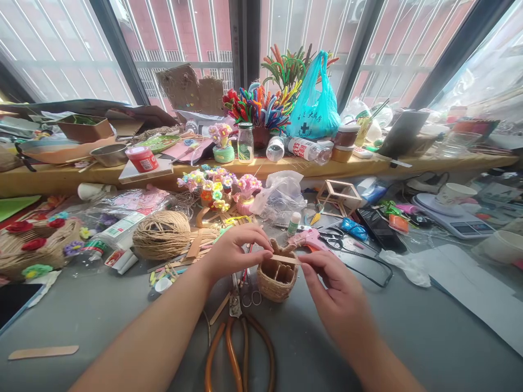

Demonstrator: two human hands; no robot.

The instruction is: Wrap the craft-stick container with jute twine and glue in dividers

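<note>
A short flat wooden craft stick [286, 259] is held level between my two hands. My left hand [241, 247] pinches its left end, and my right hand [333, 277] pinches the right end. Right beneath the stick stands a small twine-wrapped basket [278, 280], its opening facing up, with pieces of wood standing inside. Near me, between my forearms, lie big scissors with orange-brown handles [231, 348]. Small scissors with ring handles [251, 298] rest just left of the basket. Another craft stick [219, 309] lies beside the large blades.
A ball of twine [161, 234] sits to the left, beside heaped craft sticks. Behind the basket are a glue stick [293, 223], a pink glue gun [308, 238] and black-handled scissors [333, 237]. A kitchen scale [453, 215] stands at right. One loose stick [43, 353] lies front left.
</note>
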